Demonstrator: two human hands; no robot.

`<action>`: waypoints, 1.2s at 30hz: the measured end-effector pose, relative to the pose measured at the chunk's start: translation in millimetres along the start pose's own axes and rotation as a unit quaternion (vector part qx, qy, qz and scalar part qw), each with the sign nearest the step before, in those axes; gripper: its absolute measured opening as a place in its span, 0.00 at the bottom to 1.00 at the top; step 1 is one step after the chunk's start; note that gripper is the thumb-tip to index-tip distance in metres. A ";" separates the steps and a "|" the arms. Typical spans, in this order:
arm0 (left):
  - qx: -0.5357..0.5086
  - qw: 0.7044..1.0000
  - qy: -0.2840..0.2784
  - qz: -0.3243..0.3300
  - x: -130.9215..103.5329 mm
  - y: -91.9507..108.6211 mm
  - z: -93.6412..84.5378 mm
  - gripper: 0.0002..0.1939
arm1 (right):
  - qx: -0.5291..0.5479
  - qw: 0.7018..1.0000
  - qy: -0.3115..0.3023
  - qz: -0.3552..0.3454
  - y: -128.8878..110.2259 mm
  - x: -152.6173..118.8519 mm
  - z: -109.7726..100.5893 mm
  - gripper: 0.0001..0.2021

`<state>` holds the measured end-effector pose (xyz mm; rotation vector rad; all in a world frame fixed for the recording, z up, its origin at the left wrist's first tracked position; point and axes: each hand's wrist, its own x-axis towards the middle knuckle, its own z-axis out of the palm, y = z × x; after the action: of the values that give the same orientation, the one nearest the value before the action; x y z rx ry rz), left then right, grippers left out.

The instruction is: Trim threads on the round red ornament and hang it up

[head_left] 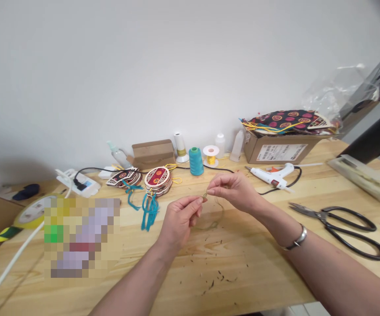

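Observation:
Above the middle of the wooden table, my left hand pinches a thin olive-green cord between thumb and forefinger. My right hand meets it from the right, its thumb and fingertips closed on the same cord. A small loop of it shows between the fingertips, and a loose length hangs below toward the tabletop. Whether the cord is knotted is too small to tell. Nearest to my left hand are round patterned pieces in a stack, with a teal tassel.
Black-handled scissors and a white glue gun lie to the right. Behind stand a teal thread cone, a yellow thread spool and a filled cardboard box. A power strip sits left. Dark scraps dot the front.

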<state>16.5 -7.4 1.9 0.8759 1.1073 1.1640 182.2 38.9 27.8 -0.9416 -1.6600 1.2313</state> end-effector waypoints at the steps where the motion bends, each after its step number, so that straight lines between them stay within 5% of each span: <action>1: 0.003 1.000 0.002 0.001 0.1 -0.2 -0.1 0.11 | -0.012 1.000 -0.003 -0.015 -0.4 -0.2 -0.3 0.05; 8: 0.095 0.995 -0.032 0.008 -2.1 -0.6 -2.1 0.13 | -0.050 0.990 -0.060 -0.122 2.5 0.7 -4.3 0.03; 15: 0.107 0.989 -0.100 0.004 -6.4 1.4 -1.1 0.11 | 0.012 0.997 -0.079 -0.021 7.9 2.1 -2.1 0.04; 23: 0.012 0.999 -0.048 0.012 -2.4 -0.6 -3.5 0.11 | 0.072 0.991 -0.041 0.101 9.3 -0.7 7.8 0.08; 36: 0.038 0.998 0.037 0.038 3.2 -1.3 -2.9 0.13 | -0.015 0.999 -0.020 0.044 11.6 -1.9 11.2 0.08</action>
<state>14.2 -4.6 -0.7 0.9479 1.1925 1.2323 173.5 36.1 14.5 -1.0237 -1.6872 1.2949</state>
